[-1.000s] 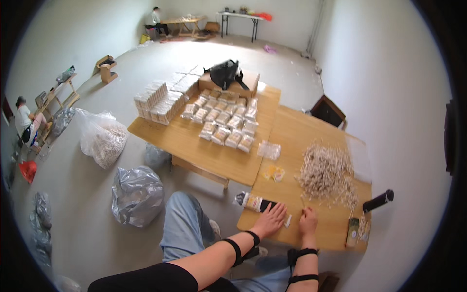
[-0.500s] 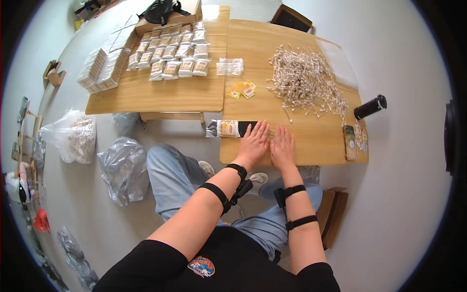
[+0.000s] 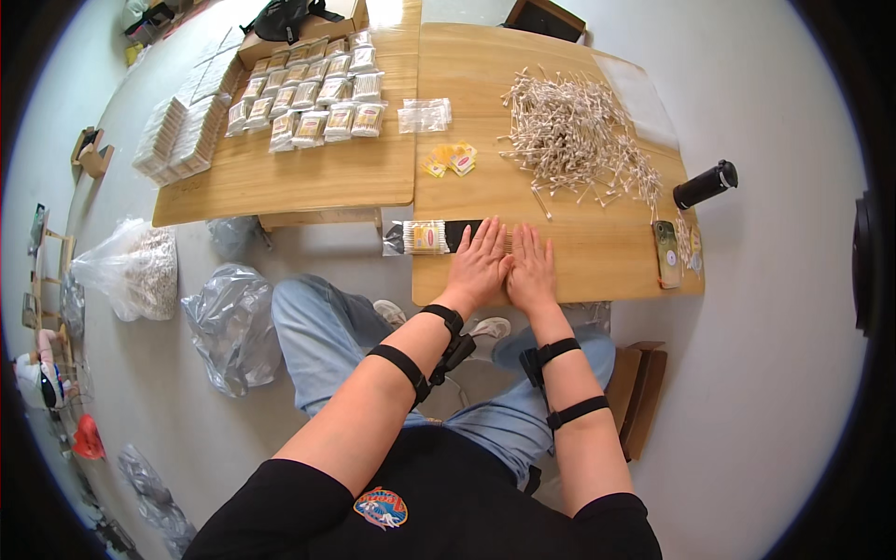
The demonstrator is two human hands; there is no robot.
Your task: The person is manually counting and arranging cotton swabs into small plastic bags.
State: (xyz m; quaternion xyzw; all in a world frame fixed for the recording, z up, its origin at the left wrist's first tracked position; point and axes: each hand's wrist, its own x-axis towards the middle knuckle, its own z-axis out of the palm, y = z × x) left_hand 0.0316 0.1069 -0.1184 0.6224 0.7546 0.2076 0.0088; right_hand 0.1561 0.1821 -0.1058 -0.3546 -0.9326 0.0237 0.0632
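My left hand (image 3: 479, 263) lies flat with its fingers stretched away from me, over the right end of a black strip (image 3: 455, 232). Beside it my right hand (image 3: 532, 271) is flat too, its thumb side against the left hand. A few cotton swabs (image 3: 509, 243) show in the narrow gap between the hands; how many lie beneath the palms is hidden. At the strip's left end sits a bundle of cotton swabs (image 3: 426, 237) with a yellow label card, partly inside a clear bag (image 3: 394, 239) that overhangs the table's left edge.
A large heap of loose swabs (image 3: 571, 131) spreads over the far right. Yellow cards (image 3: 450, 160) and clear bags (image 3: 425, 116) lie farther back. Rows of filled packs (image 3: 313, 126) cover the left table. A phone (image 3: 666, 254) and black bottle (image 3: 706, 185) stand near the right edge.
My hands have come together, narrowing the gap with the swabs between them. The whole view has shifted slightly, with the table appearing higher and farther left.
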